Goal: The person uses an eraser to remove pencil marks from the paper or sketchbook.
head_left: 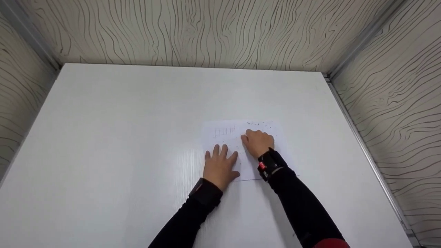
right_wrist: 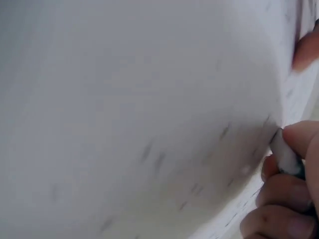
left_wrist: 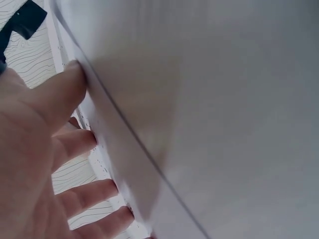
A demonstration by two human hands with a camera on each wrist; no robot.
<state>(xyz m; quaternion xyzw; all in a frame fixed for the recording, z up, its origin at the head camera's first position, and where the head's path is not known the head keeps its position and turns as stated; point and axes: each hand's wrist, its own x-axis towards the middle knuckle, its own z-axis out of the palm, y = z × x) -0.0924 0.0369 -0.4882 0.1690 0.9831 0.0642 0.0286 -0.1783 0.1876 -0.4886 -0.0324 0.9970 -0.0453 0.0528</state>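
Observation:
A white sheet of paper (head_left: 225, 137) with faint pencil marks lies flat on the white table (head_left: 137, 137). My left hand (head_left: 220, 164) rests flat on the sheet's lower left part, fingers spread and straight; in the left wrist view this hand (left_wrist: 45, 149) presses the paper (left_wrist: 114, 159) close to its edge. My right hand (head_left: 256, 141) is curled over the upper middle of the sheet. In the right wrist view its thumb and fingers (right_wrist: 279, 219) pinch a small whitish stub, seemingly an eraser (right_wrist: 286, 155), with its tip against the marked paper (right_wrist: 149, 124).
Walls with a wood-grain pattern (head_left: 206, 31) close in the table at the back and on both sides. A metal rail (head_left: 365, 151) runs along the right edge. Small dark specks (head_left: 258, 124) dot the top of the sheet.

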